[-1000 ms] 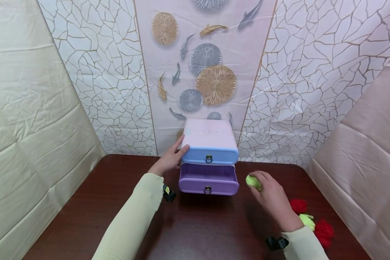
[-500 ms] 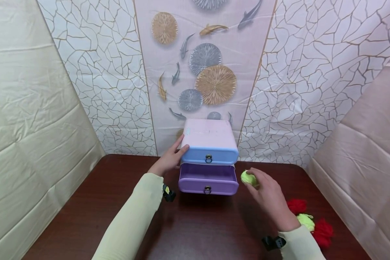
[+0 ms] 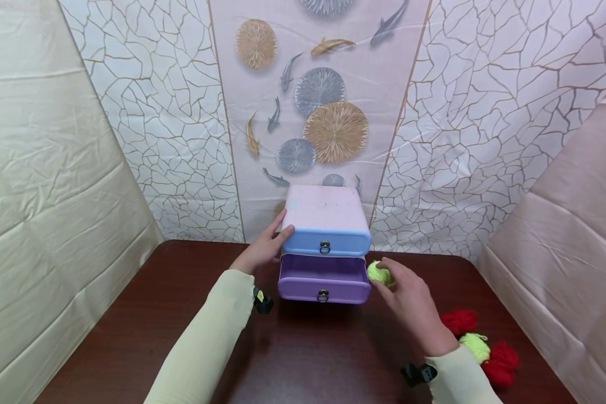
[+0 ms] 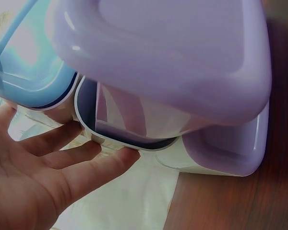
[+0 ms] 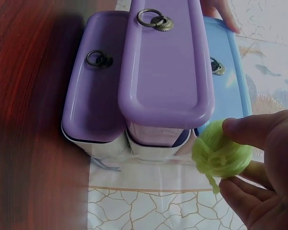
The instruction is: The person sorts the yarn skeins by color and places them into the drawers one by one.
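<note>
A small drawer cabinet (image 3: 325,207) with a pink top stands at the back of the table. Its blue top drawer (image 3: 303,242) is closed, while the purple middle drawer (image 3: 303,289) is pulled out. A lower purple drawer (image 5: 96,96) is closed in the right wrist view. My left hand (image 3: 262,247) rests against the cabinet's left side, fingers extended along it and thumb at the blue front edge. With thumb and fingers my right hand (image 3: 409,297) pinches a yellow-green ball of yarn (image 5: 221,151), held just right of the pulled-out drawer.
On the table's right side lie two red balls of yarn, the far red ball (image 3: 459,321) and the near red ball (image 3: 501,363), with another yellow-green ball (image 3: 475,347) between them. Cloth hangs behind and on both sides of the brown table (image 3: 303,359).
My right hand has moved left with the yellow-green ball of yarn, bringing it close to the pulled-out drawer's right edge. The left hand has stayed on the cabinet.
</note>
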`<state>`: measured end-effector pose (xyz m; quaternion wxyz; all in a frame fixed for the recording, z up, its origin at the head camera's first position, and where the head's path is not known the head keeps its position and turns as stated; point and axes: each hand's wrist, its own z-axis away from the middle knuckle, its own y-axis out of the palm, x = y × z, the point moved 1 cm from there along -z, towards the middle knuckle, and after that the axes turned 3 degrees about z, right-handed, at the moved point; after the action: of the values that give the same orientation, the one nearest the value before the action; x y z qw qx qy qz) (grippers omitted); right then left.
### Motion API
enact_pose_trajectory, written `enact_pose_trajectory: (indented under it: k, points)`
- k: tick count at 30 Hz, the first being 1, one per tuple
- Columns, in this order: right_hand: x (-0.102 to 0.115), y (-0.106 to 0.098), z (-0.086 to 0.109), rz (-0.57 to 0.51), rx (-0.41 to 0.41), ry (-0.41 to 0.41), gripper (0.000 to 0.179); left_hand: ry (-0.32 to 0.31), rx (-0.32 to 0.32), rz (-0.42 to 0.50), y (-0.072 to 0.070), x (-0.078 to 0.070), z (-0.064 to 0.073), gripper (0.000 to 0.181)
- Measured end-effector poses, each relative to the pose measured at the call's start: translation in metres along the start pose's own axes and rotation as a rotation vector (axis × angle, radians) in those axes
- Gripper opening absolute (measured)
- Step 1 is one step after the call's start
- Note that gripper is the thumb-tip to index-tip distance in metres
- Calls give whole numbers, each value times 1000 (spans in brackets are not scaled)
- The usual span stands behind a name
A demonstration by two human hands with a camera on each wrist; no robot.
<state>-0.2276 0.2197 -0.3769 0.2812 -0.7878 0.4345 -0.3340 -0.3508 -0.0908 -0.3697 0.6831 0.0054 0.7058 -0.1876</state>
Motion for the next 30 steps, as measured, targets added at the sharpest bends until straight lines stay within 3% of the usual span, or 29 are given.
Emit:
enact_pose_trajectory:
  k: [21, 30]
  points:
    - [10, 14, -7, -33, 16, -19, 40, 0, 20, -3, -2, 2, -2, 70]
    - [15, 19, -8, -46, 18, -30, 37, 12, -5, -15, -1, 3, -2, 71]
